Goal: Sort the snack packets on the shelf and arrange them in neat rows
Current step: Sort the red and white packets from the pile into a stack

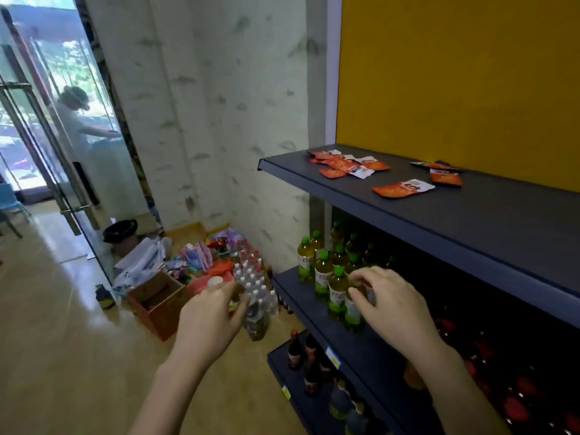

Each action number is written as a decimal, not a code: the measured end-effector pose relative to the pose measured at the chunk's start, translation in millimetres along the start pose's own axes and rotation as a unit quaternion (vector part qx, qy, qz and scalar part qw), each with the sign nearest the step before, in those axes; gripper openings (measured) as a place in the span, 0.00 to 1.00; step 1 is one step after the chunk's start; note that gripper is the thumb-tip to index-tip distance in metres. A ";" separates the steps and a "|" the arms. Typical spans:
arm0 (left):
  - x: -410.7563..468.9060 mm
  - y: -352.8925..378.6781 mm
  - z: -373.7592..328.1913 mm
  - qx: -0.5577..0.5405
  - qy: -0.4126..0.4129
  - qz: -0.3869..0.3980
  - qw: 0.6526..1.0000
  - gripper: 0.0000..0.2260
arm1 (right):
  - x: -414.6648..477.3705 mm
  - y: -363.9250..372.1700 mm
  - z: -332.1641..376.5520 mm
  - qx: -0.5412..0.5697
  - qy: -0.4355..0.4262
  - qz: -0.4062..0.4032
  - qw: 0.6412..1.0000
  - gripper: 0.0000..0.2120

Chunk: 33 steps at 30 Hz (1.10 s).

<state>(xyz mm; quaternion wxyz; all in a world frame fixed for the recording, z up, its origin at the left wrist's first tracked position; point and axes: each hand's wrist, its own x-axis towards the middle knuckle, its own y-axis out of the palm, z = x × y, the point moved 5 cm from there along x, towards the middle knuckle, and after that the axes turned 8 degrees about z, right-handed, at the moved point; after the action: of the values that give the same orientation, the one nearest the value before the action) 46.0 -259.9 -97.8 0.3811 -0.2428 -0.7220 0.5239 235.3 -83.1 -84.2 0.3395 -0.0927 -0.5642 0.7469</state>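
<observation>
"Where were the snack packets (403, 188)?"

"On the top shelf (470, 221), above and beyond both hands, touched by neither. A loose heap (343, 164) lay up and to the left of the right hand (389, 306). A single packet lay almost straight above that hand, and a pair (444, 175) just past it."

"How far along was the job?"

"Barely begun, I'd judge: no rows, nothing sorted, everything left to do."

"And the hands?"

"The right hand's fingers were curled over the top of a tea bottle (353, 309) on the middle shelf (295, 293), seemingly pinching its neck. The left hand (213, 318), off to its left over the floor, had half-curled fingers beside a clear bottle (255, 321). Whether it held that, I couldn't tell."

"Anything unreadable?"

"The packets' print was too small. Overlap hid the heap's count, the tea bottle's cap sat under the fingers, and the top shelf ran out of frame rightward."
</observation>
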 end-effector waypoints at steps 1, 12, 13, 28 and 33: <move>14.6 1.3 0.3 -0.013 0.009 -0.005 1.000 0.09 | 11.3 -3.7 1.9 0.002 0.003 -0.009 1.000 0.11; 190.8 15.2 -16.1 -0.123 0.168 -0.030 0.978 0.10 | 116.2 -45.2 -12.6 -0.010 0.099 -0.142 0.985 0.12; 208.8 15.6 -18.1 -0.134 0.182 -0.029 0.974 0.10 | 124.6 -48.4 -16.9 -0.018 0.124 -0.150 0.981 0.13; 410.0 35.4 -114.5 -0.159 0.418 0.050 0.893 0.20 | 182.2 -64.5 -78.0 -0.074 0.491 -0.150 0.855 0.29; 431.0 57.3 -151.2 -0.081 0.454 0.161 0.873 0.27 | 199.8 -64.3 -84.9 -0.106 0.523 -0.144 0.834 0.35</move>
<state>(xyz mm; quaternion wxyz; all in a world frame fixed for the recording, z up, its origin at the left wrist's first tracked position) -90.1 168.8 0.1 0.5561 -0.5968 -0.4604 0.3502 155.1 113.9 -6.5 0.6759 -0.4220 -0.3851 0.4656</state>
